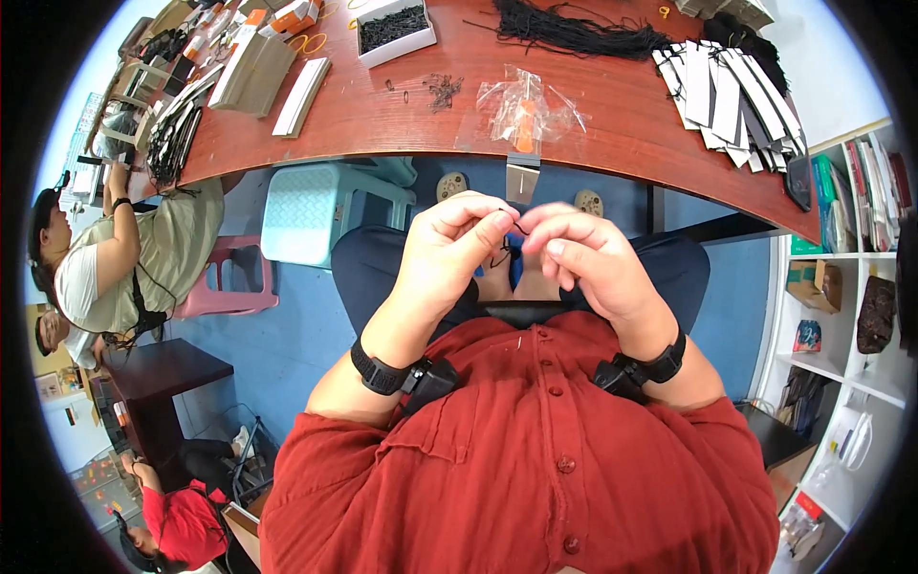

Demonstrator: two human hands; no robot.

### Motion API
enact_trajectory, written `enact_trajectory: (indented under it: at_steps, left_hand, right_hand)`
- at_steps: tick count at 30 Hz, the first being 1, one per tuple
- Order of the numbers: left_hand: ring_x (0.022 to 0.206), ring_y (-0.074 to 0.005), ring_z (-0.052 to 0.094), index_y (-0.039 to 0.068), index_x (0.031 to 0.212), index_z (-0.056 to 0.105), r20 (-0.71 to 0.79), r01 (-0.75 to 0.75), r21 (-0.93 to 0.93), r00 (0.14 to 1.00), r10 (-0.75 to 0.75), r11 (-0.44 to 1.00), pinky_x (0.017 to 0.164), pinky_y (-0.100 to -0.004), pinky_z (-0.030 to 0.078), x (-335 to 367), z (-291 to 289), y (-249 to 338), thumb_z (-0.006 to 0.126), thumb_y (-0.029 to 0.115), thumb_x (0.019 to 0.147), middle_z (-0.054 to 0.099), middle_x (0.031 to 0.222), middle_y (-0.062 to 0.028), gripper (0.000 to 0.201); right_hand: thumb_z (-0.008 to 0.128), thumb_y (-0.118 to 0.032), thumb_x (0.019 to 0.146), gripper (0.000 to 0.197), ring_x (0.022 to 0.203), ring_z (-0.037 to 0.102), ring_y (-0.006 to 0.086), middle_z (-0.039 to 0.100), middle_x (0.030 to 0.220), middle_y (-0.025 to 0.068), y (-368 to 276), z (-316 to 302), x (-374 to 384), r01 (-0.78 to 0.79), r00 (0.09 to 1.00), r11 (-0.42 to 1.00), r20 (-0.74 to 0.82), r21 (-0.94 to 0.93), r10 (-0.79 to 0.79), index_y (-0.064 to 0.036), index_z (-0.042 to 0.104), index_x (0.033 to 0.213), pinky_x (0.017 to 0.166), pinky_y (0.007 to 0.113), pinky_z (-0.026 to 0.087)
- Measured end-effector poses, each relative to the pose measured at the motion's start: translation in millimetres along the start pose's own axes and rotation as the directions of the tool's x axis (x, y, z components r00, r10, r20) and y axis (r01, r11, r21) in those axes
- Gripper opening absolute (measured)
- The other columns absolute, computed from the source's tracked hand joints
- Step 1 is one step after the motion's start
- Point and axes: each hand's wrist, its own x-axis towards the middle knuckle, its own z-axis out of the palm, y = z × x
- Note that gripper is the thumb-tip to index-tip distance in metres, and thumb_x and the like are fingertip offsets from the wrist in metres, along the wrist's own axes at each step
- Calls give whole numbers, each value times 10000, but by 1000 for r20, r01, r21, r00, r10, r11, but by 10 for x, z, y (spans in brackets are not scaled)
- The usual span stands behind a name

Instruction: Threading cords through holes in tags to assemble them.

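My left hand [455, 241] is closed, thumb against forefinger, pinching a thin black cord [517, 228] above my lap. My right hand [595, 256] meets it from the other side, its curled fingers slightly blurred at the cord's end. A loop of the same dark cord dangles below the fingertips. Just beyond both hands, at the table edge, a flat grey piece [523, 178] sticks out over the edge. It lines up with an orange-handled item [525, 124] lying among crumpled clear plastic [559, 107].
The red-brown table [382, 124] carries a box of small black pieces [396, 34], a black cord bundle [579, 33], white strips [732, 96] and stacked cards [252, 75]. A phone [797, 182] lies at its right corner. Stools [304, 212], shelves [841, 364] and other people surround me.
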Motion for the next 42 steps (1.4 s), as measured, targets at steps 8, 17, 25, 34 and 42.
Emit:
enact_trajectory:
  at_steps: [8,17,25,34,42]
  left_hand:
    - [686,-67,442,27,833,667,41,-282,459,954,297,843,597,-184,353,24,29,-84,691,4,745,494,789,7,94]
    - [729,-94,548,24,837,654,145,-323,579,944,295,748,636,-226,441,289,-26,176,590,61,835,599,860,-47,74]
    - [731,-264,580,59,762,645,-24,53,998,843,537,-38,674,-356,466,1148,-859,415,651,268,763,582,745,-89,210]
    - [752,-298,575,3,815,576,226,-95,962,802,553,-255,710,-372,457,1236,-1004,343,609,179,799,590,781,-153,180]
    - [690,-166,575,41,890,639,289,-440,837,860,421,326,632,-274,453,374,-229,320,581,10,805,605,732,-48,108]
  right_hand:
    - [458,-166,937,254,688,548,64,575,824,16,29,50,65,-147,989,973,61,176,138,-17,508,1137,583,196,444]
    - [503,-136,905,179,693,520,98,542,779,24,21,-26,109,263,949,787,4,-557,-314,13,593,863,628,221,425]
    - [483,-140,917,175,536,461,40,536,770,7,15,-20,90,80,993,980,-69,-183,-94,-23,587,839,503,186,396]
    - [445,-112,935,192,523,435,35,503,769,11,8,-18,77,36,997,991,-59,-127,-43,11,571,858,513,182,373]
    - [481,-153,905,168,494,427,20,526,714,-27,73,-70,41,-44,998,989,-60,-142,36,-48,568,807,455,175,351]
